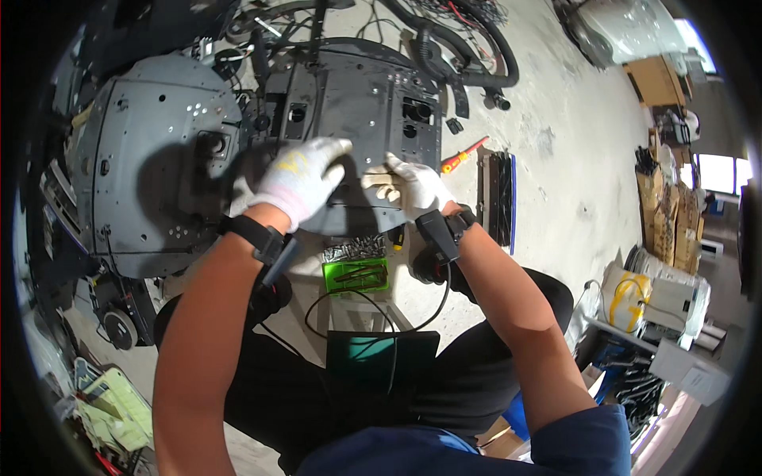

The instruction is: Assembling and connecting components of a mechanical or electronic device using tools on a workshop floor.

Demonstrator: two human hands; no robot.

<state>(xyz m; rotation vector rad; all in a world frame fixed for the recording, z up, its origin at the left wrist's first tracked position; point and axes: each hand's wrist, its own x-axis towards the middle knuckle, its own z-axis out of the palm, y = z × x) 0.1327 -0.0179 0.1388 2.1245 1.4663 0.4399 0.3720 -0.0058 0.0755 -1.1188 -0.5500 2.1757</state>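
Both my hands wear pale work gloves and hover over a dark grey metal panel (349,103) with holes and cut-outs. My left hand (300,181) has its fingers stretched forward and its thumb apart, with nothing visible in it. Just to its right, my right hand (413,186) has bent fingers drawn together; whatever they hold, if anything, is too small to make out. Below the panel's near edge lies a heap of small metal screws (353,248) beside a green tray (329,278) with dark thin pieces in it. A yellow-and-black tool handle (398,238) rests close by.
Another rounded grey panel (163,119) stands left. Right of my hands lie a red-and-yellow screwdriver (464,155) and a bundle of dark strips (498,198). A black corrugated hose (496,81) curls beyond. Cardboard boxes (675,222) line the far right; a cable (421,324) loops before my knees.
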